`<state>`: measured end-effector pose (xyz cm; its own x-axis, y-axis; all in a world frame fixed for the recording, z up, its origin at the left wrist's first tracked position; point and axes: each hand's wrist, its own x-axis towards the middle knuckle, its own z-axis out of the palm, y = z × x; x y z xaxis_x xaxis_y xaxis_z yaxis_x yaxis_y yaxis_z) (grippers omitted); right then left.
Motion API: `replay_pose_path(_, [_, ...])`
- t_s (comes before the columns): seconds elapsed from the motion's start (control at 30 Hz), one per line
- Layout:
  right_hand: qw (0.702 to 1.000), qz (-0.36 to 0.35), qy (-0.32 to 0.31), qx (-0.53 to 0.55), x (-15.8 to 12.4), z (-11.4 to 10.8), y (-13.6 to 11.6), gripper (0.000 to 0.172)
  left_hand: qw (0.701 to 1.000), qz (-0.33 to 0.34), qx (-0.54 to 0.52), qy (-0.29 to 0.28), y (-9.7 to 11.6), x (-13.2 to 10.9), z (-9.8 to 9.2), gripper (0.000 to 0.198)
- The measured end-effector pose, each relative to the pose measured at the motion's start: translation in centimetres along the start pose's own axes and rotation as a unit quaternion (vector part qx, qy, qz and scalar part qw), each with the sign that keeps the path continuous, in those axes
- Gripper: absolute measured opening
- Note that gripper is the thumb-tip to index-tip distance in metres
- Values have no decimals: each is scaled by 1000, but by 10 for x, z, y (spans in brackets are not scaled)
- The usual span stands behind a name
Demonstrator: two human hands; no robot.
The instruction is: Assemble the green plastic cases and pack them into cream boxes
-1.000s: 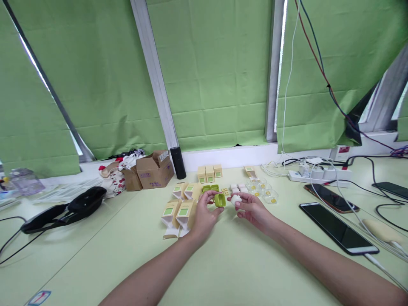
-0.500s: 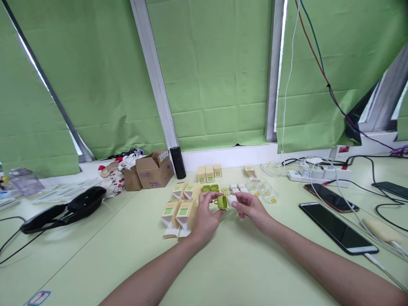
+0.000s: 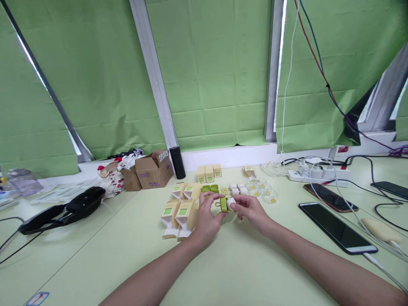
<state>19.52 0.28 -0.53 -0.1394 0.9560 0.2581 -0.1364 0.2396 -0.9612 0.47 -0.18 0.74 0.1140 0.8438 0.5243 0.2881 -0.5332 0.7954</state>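
Between the fingertips of my left hand [image 3: 206,219] is a small green case [image 3: 224,205] with a ring on its left side. My right hand [image 3: 253,210] pinches a white rounded block [image 3: 230,203], which sits partly inside the green case's open right side. Just behind my hands lie more green cases [image 3: 210,188], small yellow pieces [image 3: 224,191] and several white blocks [image 3: 238,190]. Clear round shells with yellow centres [image 3: 262,188] lie to their right. Left of my left hand stand cream boxes [image 3: 186,211] with green labels, the front ones with their flaps open.
More cream boxes [image 3: 209,173] stand at the back, near a black cylinder [image 3: 177,162] and a cardboard box [image 3: 154,172]. A black strapped pouch [image 3: 66,210] lies left. Phones [image 3: 338,228], cables and a power strip [image 3: 318,176] occupy the right.
The white block has moved left against the green case and now sits partly in its opening. The case has turned slightly, and my hands are closer together.
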Motion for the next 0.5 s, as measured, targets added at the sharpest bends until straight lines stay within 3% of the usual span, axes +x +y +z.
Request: replay_pose_path(0.5, [1000, 3, -5, -30, -1, 1, 1, 49, 1000, 3, 15, -9, 2, -1, 1, 45])
